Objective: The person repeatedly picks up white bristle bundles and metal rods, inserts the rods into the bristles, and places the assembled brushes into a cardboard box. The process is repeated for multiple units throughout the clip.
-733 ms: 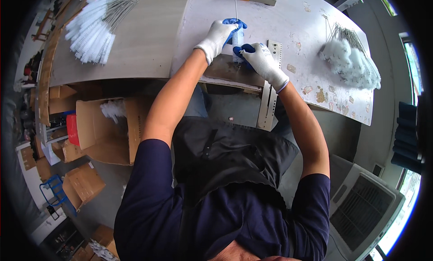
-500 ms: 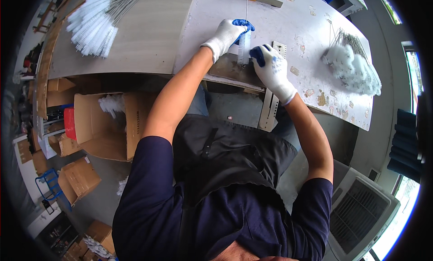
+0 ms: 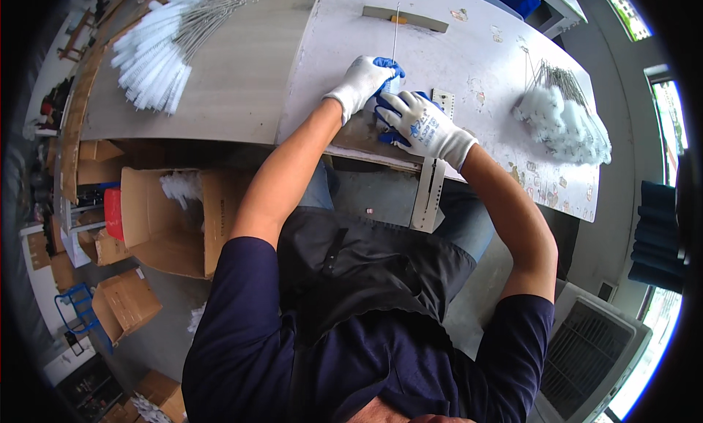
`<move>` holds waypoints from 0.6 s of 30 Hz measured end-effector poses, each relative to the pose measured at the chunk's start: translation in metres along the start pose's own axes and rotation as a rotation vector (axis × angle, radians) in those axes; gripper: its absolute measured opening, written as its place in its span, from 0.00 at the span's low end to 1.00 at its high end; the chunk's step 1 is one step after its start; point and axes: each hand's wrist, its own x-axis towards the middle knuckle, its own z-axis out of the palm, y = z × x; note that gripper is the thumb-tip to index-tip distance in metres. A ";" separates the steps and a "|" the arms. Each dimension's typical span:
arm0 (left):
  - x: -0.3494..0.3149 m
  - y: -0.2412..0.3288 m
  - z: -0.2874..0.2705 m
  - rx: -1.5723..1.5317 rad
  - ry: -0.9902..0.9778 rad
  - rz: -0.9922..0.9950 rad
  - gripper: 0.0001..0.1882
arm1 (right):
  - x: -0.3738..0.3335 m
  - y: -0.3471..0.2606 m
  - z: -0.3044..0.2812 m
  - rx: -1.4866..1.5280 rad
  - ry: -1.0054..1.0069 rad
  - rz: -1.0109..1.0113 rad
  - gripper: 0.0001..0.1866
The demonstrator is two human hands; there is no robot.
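A thin wire-handled brush [image 3: 395, 44] with white bristles stands over the near edge of the white table, its wire stem pointing away from me. My left hand [image 3: 364, 85], in a white glove with blue-coated fingertips, pinches it where the stem meets the bristles. Over the lower bristles my right hand [image 3: 426, 126], gloved the same way, has its fingers curled around the brush and hides most of that end. Beneath both hands lies a dark metal plate [image 3: 360, 135] at the table edge. A slotted metal strip [image 3: 427, 197] hangs down beside my right wrist.
Straight white brushes [image 3: 157, 61] lie fanned out at the far left. On the right is a pile of brushes with fluffy tips [image 3: 560, 123]. A grey bar [image 3: 421, 20] sits at the back. An open cardboard box [image 3: 157, 225] with some brushes stands below on the left.
My right hand has moved left from beside the brush and closed over its lower bristles. The left hand keeps its pinch. The whole view has shifted slightly.
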 end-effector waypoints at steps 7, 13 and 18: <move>0.006 0.005 0.005 0.121 -0.093 0.070 0.09 | 0.006 0.003 0.001 -0.056 -0.024 -0.072 0.19; 0.014 0.008 0.029 -0.141 -0.386 0.047 0.07 | 0.004 -0.004 0.003 -0.116 0.020 -0.091 0.13; -0.030 0.026 0.016 -0.164 -0.030 0.013 0.10 | 0.016 -0.020 -0.023 -0.123 -0.367 0.108 0.13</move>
